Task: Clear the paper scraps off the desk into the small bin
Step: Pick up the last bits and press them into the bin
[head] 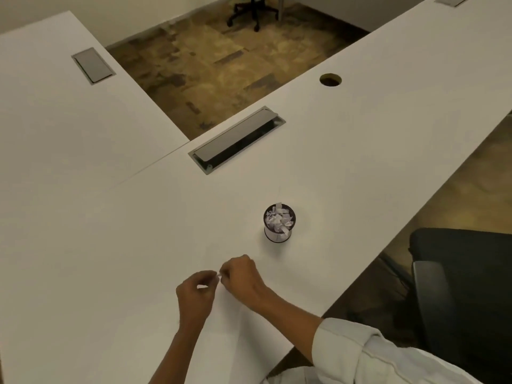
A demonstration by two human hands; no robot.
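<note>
- We see the left hand (195, 296) and right hand (241, 275) meeting low over the white desk top (110, 245), fingers curled.
- Both pinch one tiny white paper scrap (219, 276) between their fingertips.
- The small dark round bin (279, 223), heaped with white paper scraps (277, 218), stands upright just beyond the hands, to the right.
- A grey cable hatch (237, 139) lies farther off.

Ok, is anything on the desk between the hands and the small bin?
Nothing visible. Bare desk lies between the hands, left and right, pinching a small scrap, and the small bin, already heaped with scraps.
</note>
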